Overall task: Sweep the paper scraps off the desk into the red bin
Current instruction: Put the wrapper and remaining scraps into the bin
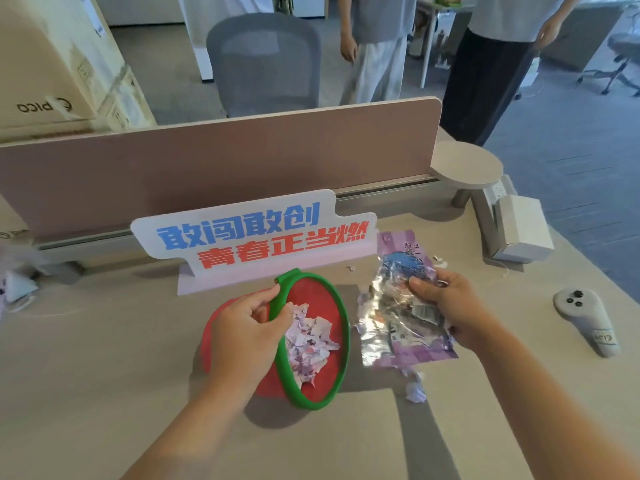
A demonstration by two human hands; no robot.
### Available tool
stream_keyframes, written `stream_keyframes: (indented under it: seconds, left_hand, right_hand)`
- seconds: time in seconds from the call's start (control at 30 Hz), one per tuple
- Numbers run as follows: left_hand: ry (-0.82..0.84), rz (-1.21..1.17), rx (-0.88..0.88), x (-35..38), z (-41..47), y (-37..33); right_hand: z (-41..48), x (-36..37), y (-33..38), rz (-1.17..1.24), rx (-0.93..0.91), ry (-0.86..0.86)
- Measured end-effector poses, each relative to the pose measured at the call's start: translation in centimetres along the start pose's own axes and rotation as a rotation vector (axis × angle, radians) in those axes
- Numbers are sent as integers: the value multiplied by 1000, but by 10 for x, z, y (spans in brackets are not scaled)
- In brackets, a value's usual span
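The red bin (322,299) with a green rim is tipped on its side at the desk's middle, mouth facing right. My left hand (246,330) grips its rim at the upper left. A heap of torn purple-white paper scraps (310,344) lies inside it. My right hand (446,299) holds a crinkled shiny purple wrapper (394,306) just right of the bin's mouth. A crumpled scrap (415,389) lies on the desk below the wrapper. Tiny scraps (440,259) sit beyond my right hand, and one small scrap (350,268) lies near the sign's base.
A standing sign (252,237) with blue and red characters is right behind the bin, backed by a pink divider (221,161). A grey controller (585,320) lies at the right, a white box (523,228) at the far right. Two people stand beyond the desk.
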State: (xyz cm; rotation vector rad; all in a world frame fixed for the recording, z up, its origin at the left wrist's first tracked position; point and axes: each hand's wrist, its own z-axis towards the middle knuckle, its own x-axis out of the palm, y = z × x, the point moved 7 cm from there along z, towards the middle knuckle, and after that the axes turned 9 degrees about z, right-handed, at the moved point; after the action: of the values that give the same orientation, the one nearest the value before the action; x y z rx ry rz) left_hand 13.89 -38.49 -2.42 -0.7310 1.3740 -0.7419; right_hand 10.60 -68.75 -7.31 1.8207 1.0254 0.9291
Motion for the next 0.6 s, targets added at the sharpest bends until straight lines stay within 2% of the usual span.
stream_keyframes:
  seconds: [0.07,0.13,0.33,0.47,0.6]
  left_hand:
    - [-17,-19,-18,-3,-3,3]
    - [-42,-78,-70,-8,-6,11]
    - [-92,-276,-203,-29,-9,38]
    - [-92,-373,-230,-36,-13,44]
    - [-118,-393,-254,-47,-15,56]
  right_hand:
    - [-15,36,-1,89,4,35]
    - [-28,75,-21,45,8,75]
    - [-29,175,-79,-497,-209,142]
    - [-22,235,-109,-995,-270,366]
    - [-20,254,-116,-1122,-270,409]
